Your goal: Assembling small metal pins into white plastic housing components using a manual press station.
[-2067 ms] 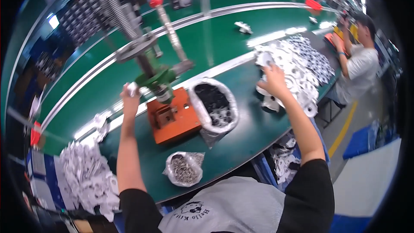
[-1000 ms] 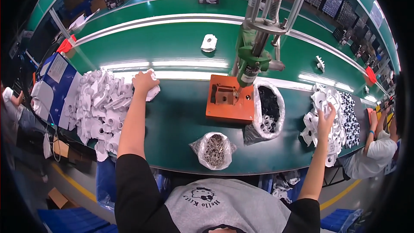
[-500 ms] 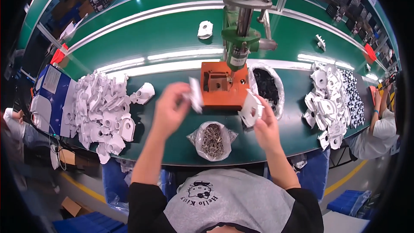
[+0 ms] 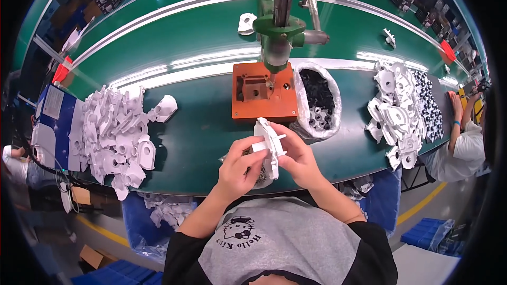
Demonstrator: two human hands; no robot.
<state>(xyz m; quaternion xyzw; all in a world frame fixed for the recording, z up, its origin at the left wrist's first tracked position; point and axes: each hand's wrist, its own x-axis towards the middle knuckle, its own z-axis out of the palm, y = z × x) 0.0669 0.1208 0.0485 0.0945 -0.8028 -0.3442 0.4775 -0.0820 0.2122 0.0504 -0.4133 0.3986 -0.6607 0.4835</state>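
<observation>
In front of my body I hold white plastic parts (image 4: 270,150) together in both hands, a plate-like one standing on edge with thin prongs on its right side. My left hand (image 4: 238,171) is closed around a white tubular piece (image 4: 259,148) that meets the plate's left face; whether the two are joined I cannot tell. My right hand (image 4: 300,162) grips the plate from the right, fingers behind it and thumb at the near side. Under my hands, a clear bag of small metal screws or pins (image 4: 262,178) is mostly hidden.
An orange fixture block (image 4: 253,110) sits beneath a green press (image 4: 280,34). Right of it stands a bag (image 4: 338,106) of small black parts. White plastic parts are heaped at left (image 4: 113,137) and right (image 4: 398,121), near a blue box (image 4: 55,126). A co-worker's arm (image 4: 458,121) is far right.
My hands have come together in front of me from either side of the fixture, bringing the two white parts against each other. The view has shifted slightly.
</observation>
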